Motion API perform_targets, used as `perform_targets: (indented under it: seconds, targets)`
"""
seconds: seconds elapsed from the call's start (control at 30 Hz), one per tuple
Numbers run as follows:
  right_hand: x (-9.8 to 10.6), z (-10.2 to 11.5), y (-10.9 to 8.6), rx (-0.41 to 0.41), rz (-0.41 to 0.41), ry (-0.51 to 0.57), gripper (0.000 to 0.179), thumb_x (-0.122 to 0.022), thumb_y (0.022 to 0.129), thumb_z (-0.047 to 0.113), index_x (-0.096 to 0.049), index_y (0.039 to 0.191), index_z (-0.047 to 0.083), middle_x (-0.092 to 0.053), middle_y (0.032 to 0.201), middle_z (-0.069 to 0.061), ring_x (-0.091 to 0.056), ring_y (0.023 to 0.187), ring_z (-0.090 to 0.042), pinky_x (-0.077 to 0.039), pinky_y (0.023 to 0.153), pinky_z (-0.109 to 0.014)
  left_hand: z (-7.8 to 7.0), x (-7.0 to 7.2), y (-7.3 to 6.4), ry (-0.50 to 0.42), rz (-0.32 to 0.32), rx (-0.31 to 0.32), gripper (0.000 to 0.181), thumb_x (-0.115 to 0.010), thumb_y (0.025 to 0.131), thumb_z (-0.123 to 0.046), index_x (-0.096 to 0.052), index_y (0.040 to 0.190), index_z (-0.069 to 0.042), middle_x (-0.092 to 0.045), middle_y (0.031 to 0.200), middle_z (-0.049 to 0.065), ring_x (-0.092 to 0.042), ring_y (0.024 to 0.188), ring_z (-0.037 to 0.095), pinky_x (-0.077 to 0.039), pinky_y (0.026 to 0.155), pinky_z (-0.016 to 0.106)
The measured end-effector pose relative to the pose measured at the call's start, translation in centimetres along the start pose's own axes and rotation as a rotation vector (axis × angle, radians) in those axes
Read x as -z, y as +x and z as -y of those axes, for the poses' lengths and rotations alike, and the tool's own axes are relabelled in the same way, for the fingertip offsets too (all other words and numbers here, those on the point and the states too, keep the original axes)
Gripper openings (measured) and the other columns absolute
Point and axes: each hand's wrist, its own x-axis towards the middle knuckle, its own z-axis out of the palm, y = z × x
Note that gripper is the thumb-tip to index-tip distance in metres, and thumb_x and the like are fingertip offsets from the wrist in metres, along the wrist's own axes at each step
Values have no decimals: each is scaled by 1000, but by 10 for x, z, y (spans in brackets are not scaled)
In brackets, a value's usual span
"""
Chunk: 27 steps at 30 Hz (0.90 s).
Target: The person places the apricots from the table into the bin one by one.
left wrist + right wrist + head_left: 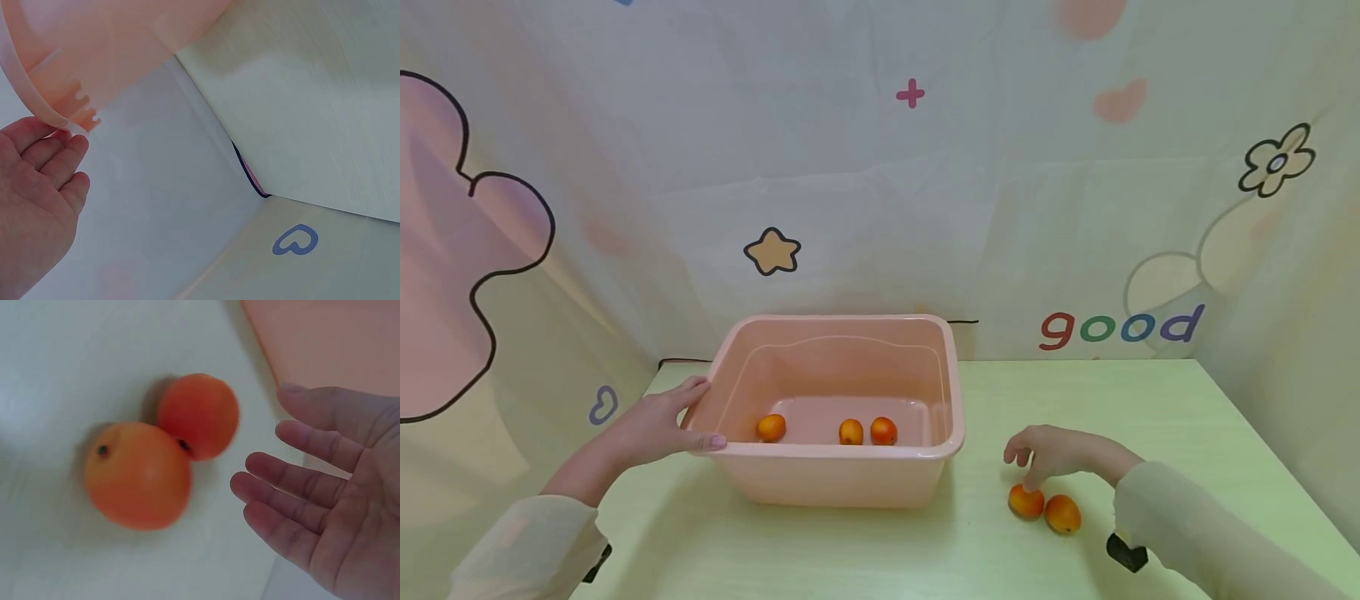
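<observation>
A pink plastic basin (842, 475) stands on the table, with three small orange-red fruits (883, 431) on its floor. My left hand (658, 425) grips the basin's left rim; in the left wrist view its fingers curl under the rim (37, 106). To the right of the basin, two more round fruits lie side by side and touch, a redder one (199, 415) and an orange one (139, 476) with a dark spot. Just above them is my right hand (1060, 452), its fingers loosely bent. In the right wrist view that hand (337, 487) holds nothing and stays apart from both fruits.
The pale green tabletop (1120, 408) reaches back to a printed cloth (850, 208), which also hangs along both sides. The basin's back rim is close to that cloth. Dark objects (1127, 552) show below each sleeve.
</observation>
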Motion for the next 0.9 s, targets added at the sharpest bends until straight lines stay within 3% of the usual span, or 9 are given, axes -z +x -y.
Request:
perform_targets:
  seconds: [0.2, 0.53, 0.9]
  targets:
    - [-11, -4, 0, -58, 40, -2, 33, -69, 69, 2, -59, 100, 12, -55, 97, -7, -50, 82, -20, -46, 79, -43, -1, 0, 0, -10, 2, 5, 102, -65, 65, -60, -21, 140, -6, -38, 135, 22, -46, 109, 40, -44, 79, 59]
    - [-22, -9, 3, -46, 46, -26, 27, -70, 69, 1, -59, 90, 13, -51, 86, -5, -46, 75, -20, -43, 72, -36, 0, 0, 0, -3, 3, 6, 102, -64, 65, -60, -21, 140, -5, -34, 137, 23, -42, 113, 43, -42, 81, 60]
    - [-4, 2, -1, 34, 8, -64, 26, -70, 68, 0, -63, 91, 10, -56, 84, -1, -47, 79, -19, -45, 77, -39, 0, -1, 0, 2, -2, 1, 102, -64, 65, -60, -22, 140, -5, -34, 137, 23, -43, 113, 43, -43, 80, 59]
